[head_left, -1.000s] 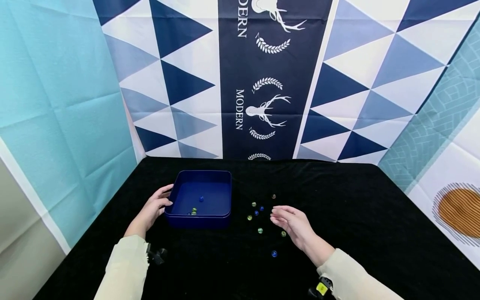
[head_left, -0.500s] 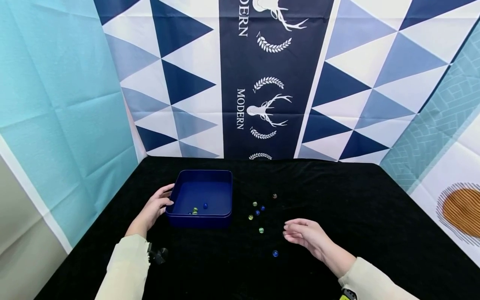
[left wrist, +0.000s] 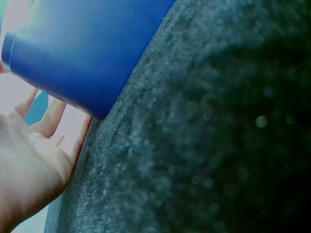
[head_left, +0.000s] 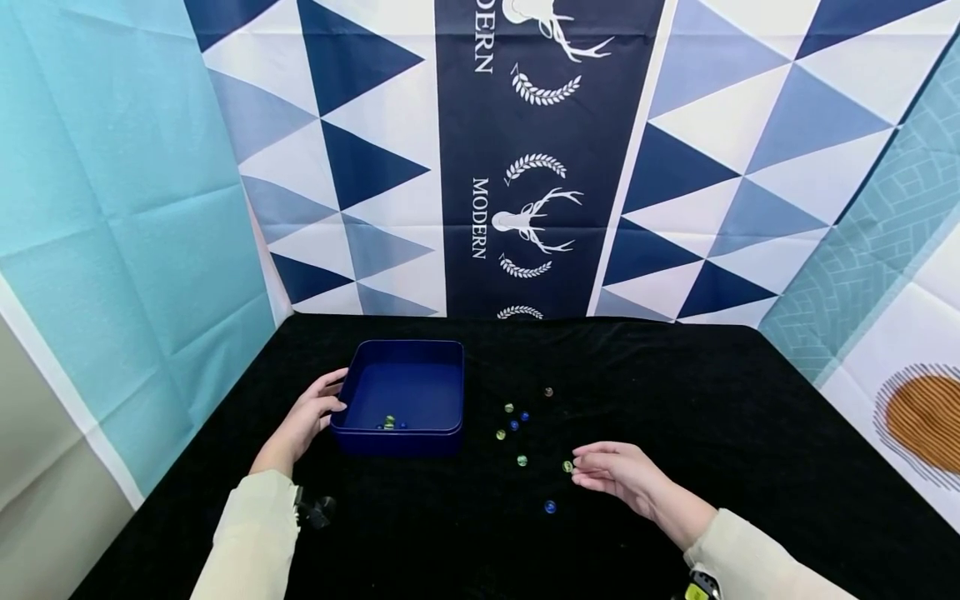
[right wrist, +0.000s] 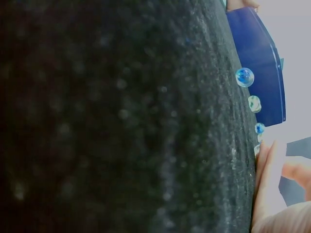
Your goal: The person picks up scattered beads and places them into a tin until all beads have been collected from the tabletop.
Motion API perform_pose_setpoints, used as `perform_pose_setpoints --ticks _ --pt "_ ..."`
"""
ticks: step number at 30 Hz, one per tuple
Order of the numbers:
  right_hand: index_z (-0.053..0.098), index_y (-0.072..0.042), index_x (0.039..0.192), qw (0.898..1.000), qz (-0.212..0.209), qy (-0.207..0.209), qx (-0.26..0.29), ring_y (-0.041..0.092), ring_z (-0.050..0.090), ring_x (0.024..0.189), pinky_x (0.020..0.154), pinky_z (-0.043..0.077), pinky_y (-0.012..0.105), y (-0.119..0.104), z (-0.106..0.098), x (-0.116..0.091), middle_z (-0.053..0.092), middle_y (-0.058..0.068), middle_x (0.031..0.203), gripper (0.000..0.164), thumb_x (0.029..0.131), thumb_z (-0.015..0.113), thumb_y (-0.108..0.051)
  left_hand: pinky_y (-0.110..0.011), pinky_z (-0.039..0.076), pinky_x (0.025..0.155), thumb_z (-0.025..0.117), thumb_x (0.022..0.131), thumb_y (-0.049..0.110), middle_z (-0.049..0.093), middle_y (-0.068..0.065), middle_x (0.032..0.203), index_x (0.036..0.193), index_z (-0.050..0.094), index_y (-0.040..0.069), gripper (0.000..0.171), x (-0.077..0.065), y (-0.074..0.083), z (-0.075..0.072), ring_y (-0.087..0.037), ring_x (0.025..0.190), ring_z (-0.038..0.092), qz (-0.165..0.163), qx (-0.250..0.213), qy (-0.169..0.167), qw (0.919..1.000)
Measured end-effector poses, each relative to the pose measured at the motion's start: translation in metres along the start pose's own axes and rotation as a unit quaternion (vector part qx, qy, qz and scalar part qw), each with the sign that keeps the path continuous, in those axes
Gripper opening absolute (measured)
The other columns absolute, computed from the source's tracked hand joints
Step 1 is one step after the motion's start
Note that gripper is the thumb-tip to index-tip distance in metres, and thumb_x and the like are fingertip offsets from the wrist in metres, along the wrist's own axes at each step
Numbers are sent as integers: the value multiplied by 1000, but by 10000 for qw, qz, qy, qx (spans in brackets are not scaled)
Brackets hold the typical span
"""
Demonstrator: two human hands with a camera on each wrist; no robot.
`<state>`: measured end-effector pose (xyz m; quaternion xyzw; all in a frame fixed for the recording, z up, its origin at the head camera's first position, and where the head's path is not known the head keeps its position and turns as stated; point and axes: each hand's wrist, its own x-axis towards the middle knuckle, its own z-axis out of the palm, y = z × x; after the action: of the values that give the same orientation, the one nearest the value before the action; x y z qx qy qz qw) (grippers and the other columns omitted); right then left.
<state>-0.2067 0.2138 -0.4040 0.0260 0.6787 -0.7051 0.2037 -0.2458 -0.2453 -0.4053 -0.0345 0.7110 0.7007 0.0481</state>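
My left hand (head_left: 302, 421) rests against the left side of a dark blue rectangular box (head_left: 397, 443), thumb at the rim. The left wrist view shows its spread fingers (left wrist: 52, 116) along the outer wall. Several marbles, green-yellow (head_left: 389, 420) and blue (head_left: 403, 426), lie inside by the near wall. Low over the black cloth, my right hand (head_left: 618, 477) has its fingertips right at a yellow-green marble (head_left: 567, 467). Its fingers reach forward in the right wrist view, the thumb apart from them. A blue marble (head_left: 551, 507) lies nearer me.
Between box and right hand, loose marbles lie on the black cloth (head_left: 675, 392): green (head_left: 522, 461), yellow-green (head_left: 501, 435), blue (head_left: 525, 416) and a brownish one (head_left: 548, 392) farther back. Patterned curtains (head_left: 517, 167) stand behind the table.
My right hand has drawn back to the right, and the yellow-green marble, hidden half a second ago, shows again. Inside the box a blue marble has rolled to the near wall. The left hand stays.
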Motion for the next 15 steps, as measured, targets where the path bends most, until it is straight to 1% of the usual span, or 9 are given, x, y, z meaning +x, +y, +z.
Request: perform_pose_setpoints --ticks 4,6,10,15 --pt "53 17 113 9999 96 -120 -66 18 65 76 73 51 27 0 0 2 65 11 86 29 86 56 4 -33 39 87 43 88 -2 21 -23 147 147 22 6 63 0 0 0 -34 127 30 18 6 -6 10000" --pt "53 17 112 9995 117 -244 -155 17 66 75 72 52 27 0 -1 2 65 11 85 28 87 55 4 -32 40 87 43 87 -2 21 -24 147 147 22 5 63 0 -1 0 -35 127 30 40 22 -13 10000" --pt "55 17 111 9984 66 -475 -316 16 66 73 69 52 26 0 -1 5 66 10 82 28 86 55 3 -32 40 86 43 87 -2 21 -24 147 147 22 5 64 1 -1 -1 -36 127 30 51 12 -18 10000" --pt "56 18 110 9969 33 -652 -435 15 66 70 68 52 26 -1 1 8 67 11 81 28 85 56 4 -32 40 87 43 87 -1 20 -24 147 147 22 5 64 -1 0 0 -35 127 30 33 4 -14 10000"
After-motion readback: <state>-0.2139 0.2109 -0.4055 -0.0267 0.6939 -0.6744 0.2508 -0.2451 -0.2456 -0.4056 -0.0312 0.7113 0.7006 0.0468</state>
